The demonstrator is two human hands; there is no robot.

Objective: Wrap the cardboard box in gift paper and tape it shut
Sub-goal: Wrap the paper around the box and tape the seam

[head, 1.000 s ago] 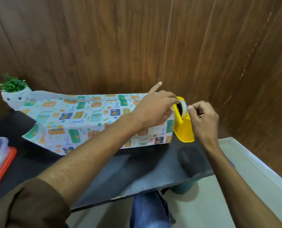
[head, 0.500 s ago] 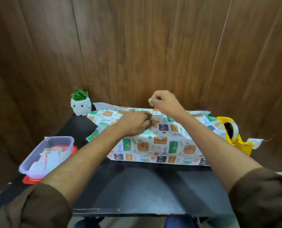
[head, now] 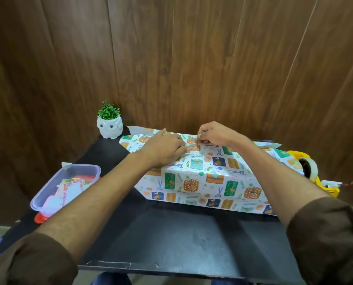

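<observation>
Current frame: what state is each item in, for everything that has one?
gift paper: wrapped round, both ends not yet folded.
left hand: flat, pressing the top of the paper.
right hand: fingers curled at the top seam; what they pinch is unclear.
tape dispenser: standing right of the parcel, untouched.
plastic container: lidless, holding paper scraps.
owl planter: upright.

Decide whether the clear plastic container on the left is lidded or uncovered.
Uncovered: the clear plastic container has no lid on; paper scraps show inside.
</observation>
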